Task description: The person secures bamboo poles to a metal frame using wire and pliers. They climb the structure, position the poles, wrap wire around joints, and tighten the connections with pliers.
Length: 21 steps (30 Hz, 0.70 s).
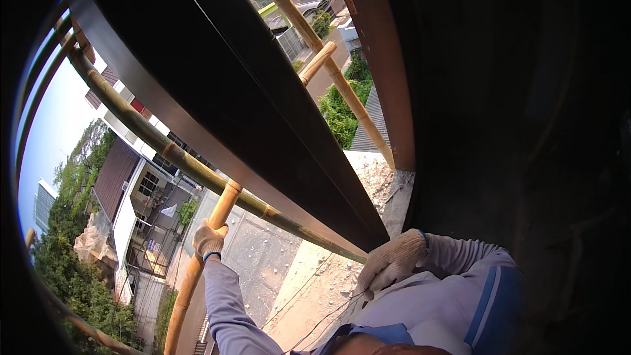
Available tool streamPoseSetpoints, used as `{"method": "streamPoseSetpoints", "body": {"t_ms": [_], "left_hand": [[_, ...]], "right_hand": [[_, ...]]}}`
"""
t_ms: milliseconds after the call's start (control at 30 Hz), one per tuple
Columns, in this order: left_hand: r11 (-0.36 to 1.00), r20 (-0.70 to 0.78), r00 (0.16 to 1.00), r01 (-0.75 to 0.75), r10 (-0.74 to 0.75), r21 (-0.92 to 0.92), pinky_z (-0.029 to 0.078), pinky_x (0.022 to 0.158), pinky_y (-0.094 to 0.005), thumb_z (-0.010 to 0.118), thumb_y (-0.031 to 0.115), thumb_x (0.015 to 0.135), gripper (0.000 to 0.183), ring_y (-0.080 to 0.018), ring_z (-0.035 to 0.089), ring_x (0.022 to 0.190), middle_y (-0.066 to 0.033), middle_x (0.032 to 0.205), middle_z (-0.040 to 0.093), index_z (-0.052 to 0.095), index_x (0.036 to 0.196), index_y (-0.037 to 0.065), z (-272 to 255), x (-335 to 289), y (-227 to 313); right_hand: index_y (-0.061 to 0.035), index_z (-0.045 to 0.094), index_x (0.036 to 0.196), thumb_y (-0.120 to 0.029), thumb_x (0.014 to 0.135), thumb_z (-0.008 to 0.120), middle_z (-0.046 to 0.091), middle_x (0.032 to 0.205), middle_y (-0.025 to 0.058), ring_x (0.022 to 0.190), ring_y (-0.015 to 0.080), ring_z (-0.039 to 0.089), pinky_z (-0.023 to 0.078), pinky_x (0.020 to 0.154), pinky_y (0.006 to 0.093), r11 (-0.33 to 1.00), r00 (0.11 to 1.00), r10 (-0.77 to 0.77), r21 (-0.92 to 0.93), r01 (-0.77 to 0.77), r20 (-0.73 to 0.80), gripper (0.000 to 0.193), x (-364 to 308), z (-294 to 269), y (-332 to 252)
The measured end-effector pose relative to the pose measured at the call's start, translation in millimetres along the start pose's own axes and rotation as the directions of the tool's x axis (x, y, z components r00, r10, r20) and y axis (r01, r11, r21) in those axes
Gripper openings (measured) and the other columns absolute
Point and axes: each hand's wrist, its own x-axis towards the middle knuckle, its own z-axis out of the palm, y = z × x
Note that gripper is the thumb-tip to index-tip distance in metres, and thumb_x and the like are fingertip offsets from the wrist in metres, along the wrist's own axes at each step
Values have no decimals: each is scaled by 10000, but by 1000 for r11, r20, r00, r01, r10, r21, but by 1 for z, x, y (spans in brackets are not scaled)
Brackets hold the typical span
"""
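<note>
My left hand (210, 239), in a knitted work glove, is wrapped round a yellow bamboo pole (188, 289) of the scaffolding. That pole meets a long, greenish bamboo pole (174, 153) just above the hand. My right hand (393, 264), gloved as well, is near my chest at the lower end of a tall dark panel (263, 102). Its fingers are curled and closed; what they hold, if anything, is hidden. A thin dark cord (315, 329) trails close to those fingers.
A brown upright frame (388, 85) borders a very dark area on the right. Beyond it are a slender bamboo pole (342, 85) and a short crosspiece (318, 62). Rubble lies on the pale ledge (305, 283). Far below are a street, houses (125, 177) and trees.
</note>
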Motion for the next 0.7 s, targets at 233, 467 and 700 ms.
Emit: {"method": "streamPoseSetpoints", "body": {"t_ms": [233, 467, 700], "left_hand": [[998, -44, 999, -8, 6, -58, 583, 840, -494, 874, 506, 670, 639, -381, 739, 988, -187, 1028, 767, 698, 1160, 136, -8, 18, 20], [999, -16, 999, 41, -40, 14, 585, 841, -487, 836, 610, 681, 677, -367, 740, 998, -162, 1066, 768, 704, 1170, 161, 25, 42, 2], [993, 53, 992, 109, -111, 42, 575, 862, -481, 844, 539, 682, 627, -350, 740, 995, -142, 1065, 771, 704, 1178, 182, 12, 48, 19]], "right_hand": [[100, 689, 1072, -84, 929, 611, 502, 625, 4, 491, 54, 390, 305, 463, 245, 885, 784, 195, 450, 118, -590, 246, -163, 14, 7], [9, 665, 945, -265, 1002, 644, 453, 600, -40, 482, 45, 348, 286, 450, 245, 941, 570, -24, 174, 291, -822, 281, -203, -66, 57], [-14, 646, 1125, -314, 1149, 381, 456, 611, -44, 465, 51, 339, 314, 414, 243, 968, 626, 72, 205, 143, -777, 401, -107, -327, 102]]}}
